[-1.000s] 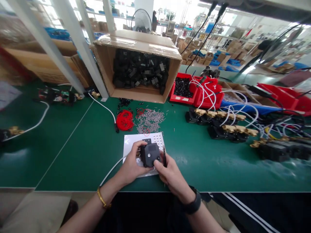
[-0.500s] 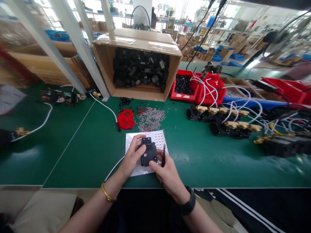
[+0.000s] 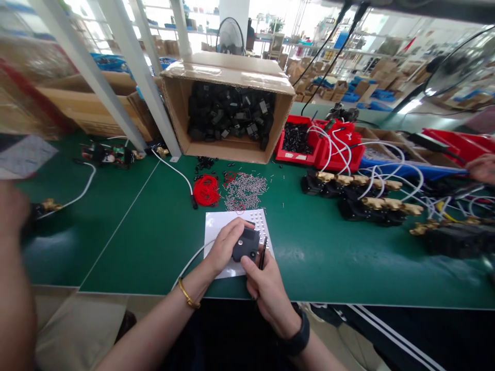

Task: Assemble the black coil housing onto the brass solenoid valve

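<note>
Over one white sheet (image 3: 216, 226), both hands, left hand (image 3: 223, 248) and right hand (image 3: 266, 286), clasped one black part (image 3: 246, 244); right also pinched one dark tool (image 3: 262, 253).

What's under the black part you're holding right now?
Under the black part, gripped by the left hand and right hand, lies a white sheet on the green table. Rows of small dots show at its upper right; the hands hide the middle.
</note>
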{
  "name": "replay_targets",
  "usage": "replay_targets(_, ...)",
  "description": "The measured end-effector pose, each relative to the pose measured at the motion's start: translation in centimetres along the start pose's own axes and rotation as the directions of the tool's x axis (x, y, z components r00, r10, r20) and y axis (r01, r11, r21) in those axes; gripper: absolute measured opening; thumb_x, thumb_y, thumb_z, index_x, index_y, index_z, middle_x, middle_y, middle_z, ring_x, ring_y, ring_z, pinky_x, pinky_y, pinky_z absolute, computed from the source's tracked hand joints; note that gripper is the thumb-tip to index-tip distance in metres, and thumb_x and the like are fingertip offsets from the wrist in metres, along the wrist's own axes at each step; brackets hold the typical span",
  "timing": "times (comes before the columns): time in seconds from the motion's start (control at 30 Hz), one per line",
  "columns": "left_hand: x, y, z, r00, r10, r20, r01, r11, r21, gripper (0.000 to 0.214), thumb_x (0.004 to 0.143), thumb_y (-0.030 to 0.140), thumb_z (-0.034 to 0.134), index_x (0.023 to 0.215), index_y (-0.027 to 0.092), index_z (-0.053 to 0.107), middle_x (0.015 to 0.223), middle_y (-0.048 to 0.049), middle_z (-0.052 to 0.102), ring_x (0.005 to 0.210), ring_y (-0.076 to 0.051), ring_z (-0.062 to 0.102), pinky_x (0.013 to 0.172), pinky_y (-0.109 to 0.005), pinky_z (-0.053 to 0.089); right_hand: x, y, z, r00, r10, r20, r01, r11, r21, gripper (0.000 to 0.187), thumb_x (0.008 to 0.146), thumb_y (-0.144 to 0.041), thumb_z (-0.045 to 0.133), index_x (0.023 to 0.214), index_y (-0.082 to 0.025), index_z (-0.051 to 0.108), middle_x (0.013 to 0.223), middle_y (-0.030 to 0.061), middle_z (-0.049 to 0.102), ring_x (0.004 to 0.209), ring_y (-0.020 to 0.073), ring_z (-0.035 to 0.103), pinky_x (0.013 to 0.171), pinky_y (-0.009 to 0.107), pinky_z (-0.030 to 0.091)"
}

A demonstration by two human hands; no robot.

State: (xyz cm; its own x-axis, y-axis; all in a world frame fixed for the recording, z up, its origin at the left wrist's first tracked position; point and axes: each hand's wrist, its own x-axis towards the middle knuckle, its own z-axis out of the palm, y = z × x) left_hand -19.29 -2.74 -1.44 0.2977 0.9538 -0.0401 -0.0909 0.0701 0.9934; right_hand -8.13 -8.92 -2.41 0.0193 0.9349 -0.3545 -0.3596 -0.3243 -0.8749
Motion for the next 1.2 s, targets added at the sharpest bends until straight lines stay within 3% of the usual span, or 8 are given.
replay_targets(0.1, 0.2, 0.3, -0.1, 0.998, 0.004, 0.066, -0.008, 0.999, 0.053, 0.04, 0.09, 0.049, 0.034, 0.094, 0.017, 0.058, 0.085, -0.0035, 0.058, 0.078, -0.019, 0.053, 0.071, -0.029, 0.041, -0.1, -0.3, -0.2, 0.999, 0.048, -0.01, -0.048, 0.997, 0.058, 0.05, 0.066, -0.043, 0.075, 0.098, -0.018, 0.047, 0.059, -0.0104, 0.04, 0.033, -0.0004, 0.022, 0.028, 0.012, 0.019)
replay_targets(0.27, 0.4, 0.5, -1.6, 0.989, 0.051, 0.141, -0.061, 0.996, 0.071, 0.043, 0.092, 0.049, 0.027, 0.105, 0.018, 0.054, 0.101, -0.006, 0.057, 0.093, -0.021, 0.052, 0.084, -0.031, 0.04, 0.9, -1.1, -0.3, 0.999, 0.004, 0.042, -0.007, 0.998, 0.059, 0.054, 0.063, -0.041, 0.078, 0.101, -0.016, 0.048, 0.06, -0.0092, 0.044, 0.034, -0.0009, 0.024, 0.028, 0.011, 0.02)
replay_targets(0.7, 1.0, 0.7, -1.7, 0.984, 0.052, 0.169, -0.079, 0.984, 0.157, 0.04, 0.092, 0.046, 0.029, 0.097, 0.017, 0.057, 0.092, -0.0049, 0.058, 0.085, -0.02, 0.053, 0.08, -0.031, 0.041, 0.4, 0.8, 0.7, 0.999, -0.044, -0.01, 0.045, 0.995, 0.087, 0.053, 0.065, -0.048, 0.075, 0.098, -0.018, 0.047, 0.055, -0.012, 0.036, 0.033, 0.0003, 0.021, 0.029, 0.012, 0.02)
replay_targets(0.8, 0.6, 0.6, -1.3, 0.983, 0.084, 0.162, -0.114, 0.976, 0.184, 0.042, 0.093, 0.047, 0.027, 0.106, 0.018, 0.055, 0.105, -0.0074, 0.057, 0.097, -0.021, 0.052, 0.088, -0.032, 0.039, 0.3, 0.9, 0.9, 0.999, -0.039, -0.019, 0.041, 0.99, 0.133, 0.054, 0.065, -0.047, 0.075, 0.1, -0.018, 0.046, 0.053, -0.0125, 0.035, 0.034, 0.0009, 0.018, 0.029, 0.012, 0.018)
replay_targets(0.93, -1.8, 0.8, -1.9, 0.983, 0.17, 0.07, -0.183, 0.931, 0.315, 0.059, 0.089, 0.055, 0.03, 0.138, 0.022, 0.026, 0.141, -0.0115, 0.03, 0.119, -0.024, 0.039, 0.101, -0.035, 0.03, 0.0, -1.4, -0.9, 0.992, -0.054, 0.113, 0.039, 0.991, 0.131, 0.052, 0.067, -0.043, 0.074, 0.104, -0.018, 0.049, 0.064, -0.0065, 0.047, 0.037, 0.001, 0.02, 0.032, 0.014, 0.016)
replay_targets(1.0, -3.6, 1.5, -3.3, 0.998, 0.062, 0.015, -0.062, 0.901, 0.428, 0.069, 0.086, 0.06, 0.034, 0.14, 0.021, 0.019, 0.133, -0.0131, 0.041, 0.104, -0.024, 0.05, 0.092, -0.036, 0.037, -0.2, -3.5, -2.8, 0.962, -0.15, 0.228, 0.153, 0.988, 0.001, 0.053, 0.068, -0.04, 0.073, 0.111, -0.018, 0.051, 0.081, 0.0006, 0.056, 0.042, 0.0027, 0.029, 0.034, 0.015, 0.022)
replay_targets(1.1, -5.6, 3.8, -6.6, 0.974, -0.203, -0.102, 0.224, 0.786, 0.576, 0.068, 0.08, 0.065, 0.038, 0.127, 0.017, 0.043, 0.087, -0.0068, 0.063, 0.069, -0.022, 0.056, 0.065, -0.032, 0.044, 0.2, -6.2, -5.4, 0.883, -0.359, 0.301, 0.455, 0.811, -0.368, 0.048, 0.07, -0.029, 0.071, 0.114, -0.02, 0.052, 0.104, 0.0062, 0.055, 0.055, 0.0082, 0.045, 0.044, 0.02, 0.037)
replay_targets(1.2, -5.6, 6.5, -9.5, 0.957, -0.122, -0.265, 0.28, 0.635, 0.72, 0.063, 0.075, 0.068, 0.037, 0.109, 0.019, 0.058, 0.067, -0.0027, 0.058, 0.058, -0.021, 0.052, 0.051, -0.029, 0.038, 2.2, -6.7, -6.7, 0.705, -0.569, 0.423, 0.65, 0.28, -0.707, 0.037, 0.077, -0.014, 0.056, 0.114, -0.02, 0.053, 0.114, 0.0105, 0.051, 0.077, 0.0167, 0.055, 0.06, 0.026, 0.047)
